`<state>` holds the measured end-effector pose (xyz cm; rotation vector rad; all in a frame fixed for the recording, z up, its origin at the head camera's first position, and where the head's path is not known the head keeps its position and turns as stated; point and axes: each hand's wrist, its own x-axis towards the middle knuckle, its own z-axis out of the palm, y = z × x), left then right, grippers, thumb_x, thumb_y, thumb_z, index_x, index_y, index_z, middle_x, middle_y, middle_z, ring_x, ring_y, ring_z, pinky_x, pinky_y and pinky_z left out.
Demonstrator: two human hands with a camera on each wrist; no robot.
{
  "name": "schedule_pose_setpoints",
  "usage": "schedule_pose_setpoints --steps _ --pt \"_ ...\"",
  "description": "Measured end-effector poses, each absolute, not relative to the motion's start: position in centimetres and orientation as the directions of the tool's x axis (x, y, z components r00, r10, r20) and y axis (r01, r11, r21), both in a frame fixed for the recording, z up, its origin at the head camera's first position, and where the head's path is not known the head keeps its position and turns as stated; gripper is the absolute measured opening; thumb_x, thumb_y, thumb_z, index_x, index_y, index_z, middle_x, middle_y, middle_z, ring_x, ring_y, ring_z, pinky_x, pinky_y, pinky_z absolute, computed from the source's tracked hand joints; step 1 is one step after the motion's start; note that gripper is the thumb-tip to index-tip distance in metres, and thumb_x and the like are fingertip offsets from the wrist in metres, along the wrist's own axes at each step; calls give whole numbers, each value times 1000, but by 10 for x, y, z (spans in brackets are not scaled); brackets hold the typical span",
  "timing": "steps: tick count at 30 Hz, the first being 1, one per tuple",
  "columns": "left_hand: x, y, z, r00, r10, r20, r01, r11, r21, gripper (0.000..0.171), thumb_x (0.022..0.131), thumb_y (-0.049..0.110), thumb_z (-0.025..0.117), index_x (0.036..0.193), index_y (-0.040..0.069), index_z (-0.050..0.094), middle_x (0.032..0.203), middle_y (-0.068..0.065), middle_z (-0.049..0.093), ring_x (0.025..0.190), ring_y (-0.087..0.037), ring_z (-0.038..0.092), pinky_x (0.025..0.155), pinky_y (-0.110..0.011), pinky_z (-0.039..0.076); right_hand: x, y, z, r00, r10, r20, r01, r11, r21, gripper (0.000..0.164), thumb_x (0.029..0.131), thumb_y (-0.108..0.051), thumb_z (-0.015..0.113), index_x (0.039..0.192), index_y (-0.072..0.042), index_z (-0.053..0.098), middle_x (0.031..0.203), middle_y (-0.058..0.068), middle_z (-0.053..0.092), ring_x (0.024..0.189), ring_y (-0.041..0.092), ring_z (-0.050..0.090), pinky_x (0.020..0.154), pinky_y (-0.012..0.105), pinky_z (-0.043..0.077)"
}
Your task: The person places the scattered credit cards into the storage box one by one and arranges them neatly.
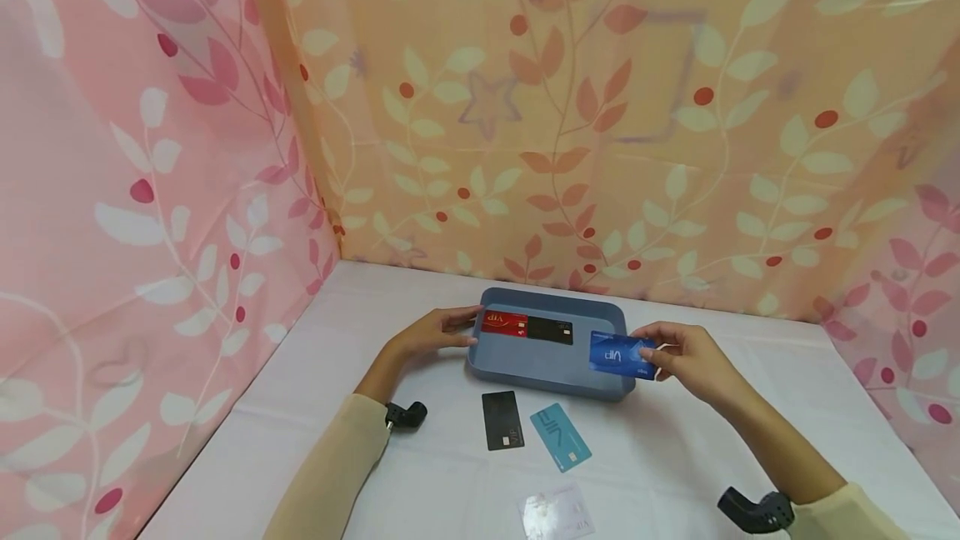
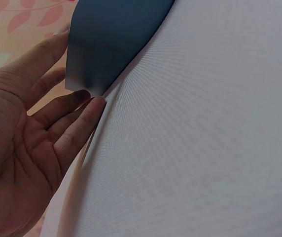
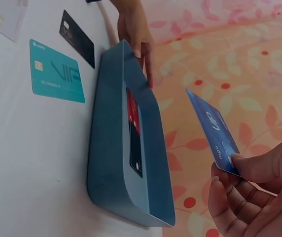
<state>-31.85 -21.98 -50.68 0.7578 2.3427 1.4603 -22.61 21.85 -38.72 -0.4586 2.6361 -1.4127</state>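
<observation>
My right hand [image 1: 693,361] pinches a blue VIP card [image 1: 618,354] between thumb and fingers, at the right end of a blue-grey tray [image 1: 517,361]. The right wrist view shows that card tilted and raised above the tray's level. Inside the tray, a red VIP card [image 1: 504,323] and a black card [image 1: 551,331] lie end to end along the far side. My left hand [image 1: 435,332] rests against the tray's left end, fingers loosely extended. In the left wrist view its fingertips [image 2: 97,102] are right at the tray's lower edge.
On the white cloth before the tray lie another black card [image 1: 502,421], a teal VIP card [image 1: 561,437] and a pale, shiny card [image 1: 557,513] nearest me. Leaf-patterned cloth walls [image 1: 570,107] stand behind and at both sides.
</observation>
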Motion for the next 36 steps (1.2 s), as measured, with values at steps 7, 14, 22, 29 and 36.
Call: schedule_pose_setpoints --steps 7,14,22,29,36 --pt "-318 -221 -509 -826 562 44 284 347 894 74 94 19 75 157 7 38 159 -12 41 146 -27 40 118 -44 34 -242 218 -390 -957 -292 -2 -163 541 -825 32 98 -9 68 125 8 64 111 24 69 76 24 68 65 31 61" --pt "-318 -220 -508 -826 562 37 280 352 893 75 93 19 76 157 9 38 159 -10 42 145 -25 41 118 -44 34 -256 219 -400 -964 -263 -35 -117 538 -835 32 98 -6 66 126 9 64 104 21 70 75 23 65 64 30 61" --pt "-318 -220 -509 -828 559 37 280 355 892 75 94 20 76 157 10 38 158 -9 43 145 -25 42 117 -43 35 -270 218 -402 -968 -242 -63 -79 535 -841 34 98 -7 65 128 9 62 104 22 67 75 21 63 66 31 61" --pt "-317 -220 -508 -827 561 42 279 344 896 74 93 19 76 157 8 39 158 -8 43 145 -25 42 117 -42 35 -283 217 -408 -967 -240 -79 -61 524 -850 35 99 -8 65 130 8 61 90 14 58 75 21 61 65 32 61" --pt "-318 -220 -507 -828 559 39 273 342 899 74 93 19 76 157 9 39 158 -8 42 145 -26 41 117 -43 35 -293 215 -412 -969 -233 -84 -49 513 -857 36 98 -6 64 130 11 60 87 12 58 72 19 61 63 31 61"
